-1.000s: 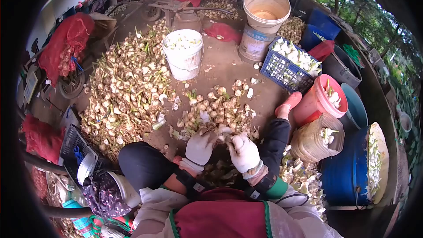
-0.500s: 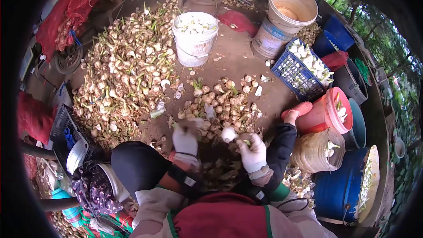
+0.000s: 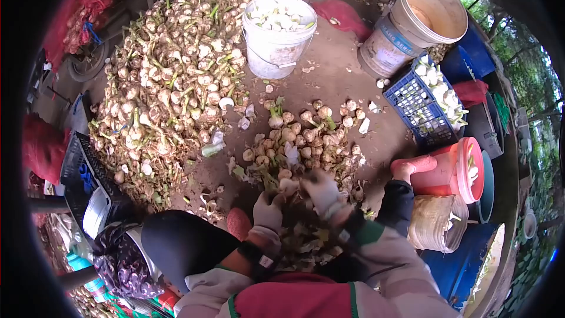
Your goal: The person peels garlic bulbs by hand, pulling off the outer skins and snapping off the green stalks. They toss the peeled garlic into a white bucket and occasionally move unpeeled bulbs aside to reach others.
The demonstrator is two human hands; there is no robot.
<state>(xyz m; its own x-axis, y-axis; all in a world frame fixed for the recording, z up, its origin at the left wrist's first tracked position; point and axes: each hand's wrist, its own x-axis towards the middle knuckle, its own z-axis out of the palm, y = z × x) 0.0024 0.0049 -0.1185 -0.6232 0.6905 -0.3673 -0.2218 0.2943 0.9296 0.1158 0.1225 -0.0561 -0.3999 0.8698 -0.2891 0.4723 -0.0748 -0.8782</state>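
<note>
My left hand [image 3: 268, 212], in a pale glove, is closed with thumb and fingers on a garlic bulb [image 3: 288, 186] in front of my knees. Close to that bulb's right side is my right hand [image 3: 321, 193], also gloved and smeared by motion, so its fingers and anything in them cannot be made out. Just beyond both hands lies a small pile of garlic bulbs [image 3: 312, 138] with brown skins and some green stems. Loose peelings [image 3: 303, 241] cover the ground between my legs.
A big garlic heap [image 3: 170, 82] spreads at the left. Ahead stands a white bucket [image 3: 276, 47] of pale trimmed pieces. At the right are stacked tubs [image 3: 388, 47], a blue crate [image 3: 412, 100] of white bulbs, a pink bucket [image 3: 441, 171] and a blue drum [image 3: 453, 265].
The view has shifted slightly. The white bulb that was by my right hand is gone from there; my left hand now grips a bulb, and my right hand has moved left and forward.
</note>
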